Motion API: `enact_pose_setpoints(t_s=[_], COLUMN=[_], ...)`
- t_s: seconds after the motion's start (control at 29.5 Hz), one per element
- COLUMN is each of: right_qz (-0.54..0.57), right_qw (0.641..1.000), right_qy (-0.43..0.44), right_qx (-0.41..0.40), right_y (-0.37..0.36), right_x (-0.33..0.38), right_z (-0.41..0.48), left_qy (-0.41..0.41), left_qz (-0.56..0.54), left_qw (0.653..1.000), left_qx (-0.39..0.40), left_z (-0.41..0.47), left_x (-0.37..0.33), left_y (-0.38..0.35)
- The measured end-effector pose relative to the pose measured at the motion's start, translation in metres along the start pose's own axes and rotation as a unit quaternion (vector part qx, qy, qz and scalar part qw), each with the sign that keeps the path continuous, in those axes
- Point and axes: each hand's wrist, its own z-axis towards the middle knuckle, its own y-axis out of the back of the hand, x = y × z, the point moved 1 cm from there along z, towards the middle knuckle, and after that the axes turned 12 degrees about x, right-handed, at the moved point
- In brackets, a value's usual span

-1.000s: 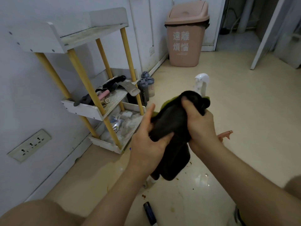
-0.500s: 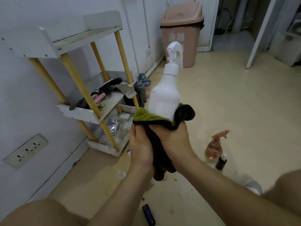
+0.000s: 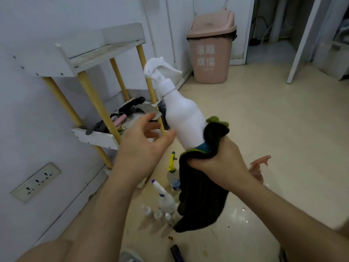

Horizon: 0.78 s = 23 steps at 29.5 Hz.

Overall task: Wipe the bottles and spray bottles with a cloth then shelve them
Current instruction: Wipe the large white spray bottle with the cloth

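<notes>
White spray bottle (image 3: 181, 118) and cloth (image 3: 202, 195) in right hand (image 3: 221, 159), left hand (image 3: 143, 146) beside

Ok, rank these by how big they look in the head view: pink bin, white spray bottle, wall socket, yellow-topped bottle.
1. pink bin and white spray bottle: near alike; the bottle is held close to the camera, so no ranking between them.
2. wall socket
3. yellow-topped bottle, partly behind the cloth
</notes>
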Motion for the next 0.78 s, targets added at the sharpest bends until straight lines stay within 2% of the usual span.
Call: enact_pose_setpoints(t_s=[0.03,0.07,0.1,0.2,0.27,0.34,0.41,0.47,0.54,0.61,0.64,0.68,0.71,0.78], right_qz=[-0.053,-0.081,-0.095,-0.046,0.016,0.124,0.293,0.412,0.455,0.465,0.447,0.413,0.357,0.159], right_qw=[0.998,0.995,0.992,0.991,0.989,0.979,0.929,0.850,0.795,0.776,0.786,0.811,0.852,0.949], right_qy=[0.025,0.051,0.074,0.085,0.053,0.010,-0.074,-0.154,-0.149,-0.102,-0.080,-0.057,-0.029,0.028], right_qx=[0.007,0.013,0.021,0.096,0.137,0.159,0.214,0.292,0.372,0.413,0.419,0.410,0.382,0.272], right_y=[-0.004,-0.009,-0.011,-0.007,-0.002,0.002,0.003,0.004,0.002,0.002,0.003,0.004,0.004,0.005], right_x=[0.003,0.006,0.009,0.006,0.001,0.003,0.005,0.005,0.003,0.003,0.005,0.007,0.010,0.017], right_z=[-0.005,-0.010,-0.014,-0.009,-0.006,-0.005,-0.008,-0.013,-0.018,-0.019,-0.019,-0.016,-0.014,-0.012], left_qy=[0.003,0.009,0.011,0.001,-0.010,-0.032,-0.057,-0.085,-0.122,-0.142,-0.136,-0.116,-0.089,-0.029], left_qz=[-0.179,-0.292,-0.350,-0.410,-0.432,-0.468,-0.523,-0.550,-0.551,-0.541,-0.528,-0.503,-0.467,-0.399], left_qw=[0.983,0.956,0.936,0.909,0.899,0.883,0.848,0.818,0.802,0.805,0.820,0.844,0.873,0.915], left_qx=[0.026,0.034,0.010,-0.077,-0.072,-0.029,0.060,0.148,0.196,0.197,0.175,0.143,0.109,0.047], left_z=[0.003,0.006,0.009,0.014,0.017,0.016,0.014,0.011,0.009,0.011,0.013,0.015,0.016,0.014], left_x=[-0.005,-0.005,-0.004,0.003,0.013,0.018,0.019,0.017,0.015,0.015,0.016,0.015,0.015,0.012], left_y=[-0.005,-0.014,-0.023,-0.037,-0.037,-0.035,-0.036,-0.038,-0.038,-0.033,-0.028,-0.021,-0.015,-0.014])
